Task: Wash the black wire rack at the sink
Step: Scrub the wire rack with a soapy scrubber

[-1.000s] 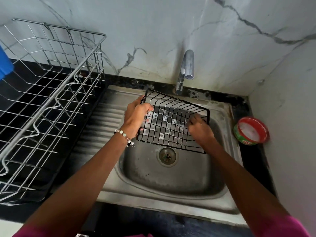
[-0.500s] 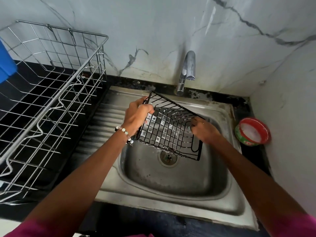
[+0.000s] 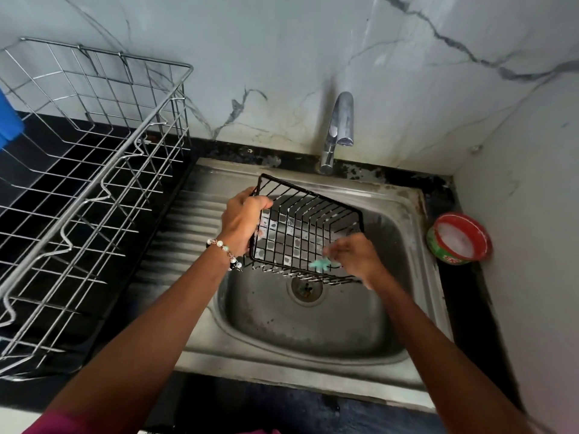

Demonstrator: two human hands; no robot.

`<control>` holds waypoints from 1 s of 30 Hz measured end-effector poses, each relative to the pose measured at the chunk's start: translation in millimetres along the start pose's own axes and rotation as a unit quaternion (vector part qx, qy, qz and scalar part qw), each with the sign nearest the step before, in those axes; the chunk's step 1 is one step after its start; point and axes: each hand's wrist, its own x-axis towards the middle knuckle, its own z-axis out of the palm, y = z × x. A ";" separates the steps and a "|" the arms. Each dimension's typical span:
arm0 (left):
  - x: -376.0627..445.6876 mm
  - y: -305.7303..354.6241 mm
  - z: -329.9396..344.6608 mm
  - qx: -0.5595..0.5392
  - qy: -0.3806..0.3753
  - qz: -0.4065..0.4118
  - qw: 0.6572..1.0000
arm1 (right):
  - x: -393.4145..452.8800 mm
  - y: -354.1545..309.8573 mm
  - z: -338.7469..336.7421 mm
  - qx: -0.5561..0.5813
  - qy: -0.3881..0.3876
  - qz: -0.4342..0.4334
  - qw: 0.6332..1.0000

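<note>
The black wire rack (image 3: 308,228) hangs tilted over the steel sink (image 3: 313,327), with soap film in several of its grid cells. My left hand (image 3: 242,222) grips its left edge, fingers curled over the top wire. At the rack's lower right corner my right hand (image 3: 355,256) pinches a small light-green scrubber (image 3: 322,264) against the wires. The tap (image 3: 340,130) stands behind the rack, and no water shows running from it.
A large steel wire dish basket (image 3: 94,189) fills the black counter at the left. A red-rimmed green tub of white dish soap (image 3: 459,239) sits at the right of the sink by the wall. The drain (image 3: 306,286) lies below the rack.
The rack has been tipped up more steeply. My right hand slid from the rack's inner right side down to its lower right corner, and the green scrubber now shows.
</note>
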 end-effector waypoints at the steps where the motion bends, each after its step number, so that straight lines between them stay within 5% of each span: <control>1: 1.1 0.3 0.4 -0.014 -0.001 -0.011 1.000 | -7.7 -10.3 0.9 0.163 -0.007 0.022 0.986; 4: 3.5 2.3 3.4 -0.032 -0.007 -0.054 0.998 | -24.2 -36.0 5.3 0.385 -0.083 0.005 0.919; 10: -0.4 5.9 11.7 -0.016 -0.020 -0.075 0.997 | -38.2 -68.0 6.6 0.033 -0.205 -0.161 0.965; 18: -13.1 19.0 4.3 0.097 -0.088 -0.100 0.986 | -30.4 -73.0 -29.2 0.045 -0.193 -0.208 0.958; 21: -6.1 21.6 -8.0 0.266 -0.074 0.025 0.961 | -24.1 -72.7 -55.8 0.174 -0.198 -0.197 0.944; 24: -7.9 35.2 -13.2 0.216 -0.190 0.206 0.935 | -16.4 -75.5 -66.2 0.279 -0.228 -0.198 0.912; 27: -9.0 44.8 -8.4 0.218 -0.243 0.263 0.908 | -7.7 -75.8 -66.7 0.319 -0.218 -0.197 0.901; 30: -10.1 41.6 -7.4 0.172 -0.241 0.253 0.921 | -1.5 -70.1 -64.0 0.345 -0.145 -0.183 0.909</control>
